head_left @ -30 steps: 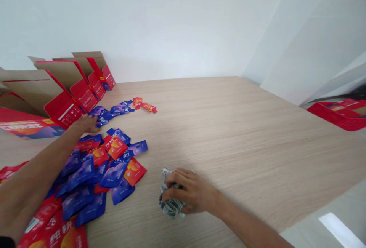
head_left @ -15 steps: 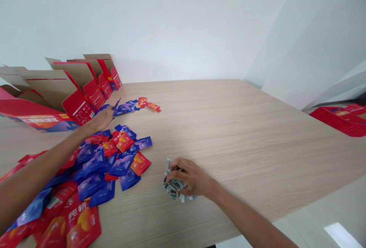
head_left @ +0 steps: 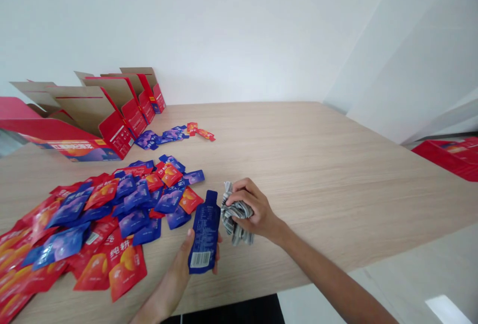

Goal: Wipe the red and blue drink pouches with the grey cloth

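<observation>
My left hand (head_left: 178,273) grips a blue sachet (head_left: 204,232) by its lower end, back side up, above the near edge of the wooden table (head_left: 317,164). My right hand (head_left: 252,208) is closed round a crumpled grey striped cloth (head_left: 234,214) that touches the sachet's right edge. A spread pile of red and blue sachets (head_left: 112,209) lies just left of both hands.
Open red cardboard display boxes (head_left: 93,115) stand in a row at the table's far left by the white wall. A few more sachets (head_left: 172,135) lie beside them. Red boxes (head_left: 448,155) sit on the floor at the right.
My left hand has drawn back from the far sachets near the boxes to the near edge, now holding a blue sachet. My right hand with the cloth has lifted slightly towards it.
</observation>
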Available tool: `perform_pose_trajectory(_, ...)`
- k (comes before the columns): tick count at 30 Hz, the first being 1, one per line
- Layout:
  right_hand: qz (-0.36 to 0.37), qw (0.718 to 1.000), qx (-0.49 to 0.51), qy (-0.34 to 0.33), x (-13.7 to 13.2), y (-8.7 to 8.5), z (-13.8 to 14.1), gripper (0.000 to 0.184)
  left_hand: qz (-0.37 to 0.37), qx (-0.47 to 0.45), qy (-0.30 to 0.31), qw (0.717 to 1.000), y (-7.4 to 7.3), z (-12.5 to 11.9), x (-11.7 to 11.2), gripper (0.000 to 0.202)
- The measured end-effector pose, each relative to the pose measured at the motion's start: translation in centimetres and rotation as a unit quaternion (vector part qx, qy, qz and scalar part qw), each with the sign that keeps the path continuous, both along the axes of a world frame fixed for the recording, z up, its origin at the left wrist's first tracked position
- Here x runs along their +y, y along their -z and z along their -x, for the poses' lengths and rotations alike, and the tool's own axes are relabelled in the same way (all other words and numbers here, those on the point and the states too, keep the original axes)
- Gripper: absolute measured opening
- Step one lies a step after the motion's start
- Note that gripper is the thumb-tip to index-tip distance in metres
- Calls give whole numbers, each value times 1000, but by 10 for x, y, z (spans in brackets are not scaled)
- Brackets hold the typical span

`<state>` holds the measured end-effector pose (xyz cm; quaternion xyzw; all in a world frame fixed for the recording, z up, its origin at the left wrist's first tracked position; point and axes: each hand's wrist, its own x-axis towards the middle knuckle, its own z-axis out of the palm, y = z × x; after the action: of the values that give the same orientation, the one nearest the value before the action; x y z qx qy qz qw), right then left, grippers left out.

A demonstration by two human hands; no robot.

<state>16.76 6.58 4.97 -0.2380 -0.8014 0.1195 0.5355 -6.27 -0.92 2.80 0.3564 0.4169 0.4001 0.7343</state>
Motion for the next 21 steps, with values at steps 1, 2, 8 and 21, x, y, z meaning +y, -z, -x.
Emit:
perform_pose_trajectory(1,6,1000,4,1,0,-2,1,21,3,-23,-21,1000,4,-7,-1,62)
perform_pose_trajectory(2,15,1000,4,3,1,-2,3,20,5,-41,-40,998,9,-13,0,61)
perform_pose_trajectory(8,82,995,-55,-10,4,11,23,16,56,-66,-165,983,45,-44,14,56)
perform_pose_trajectory(21,75,973,-176,-125,-4,47,31,16,48,-101,-348,931,59,-54,31,44)
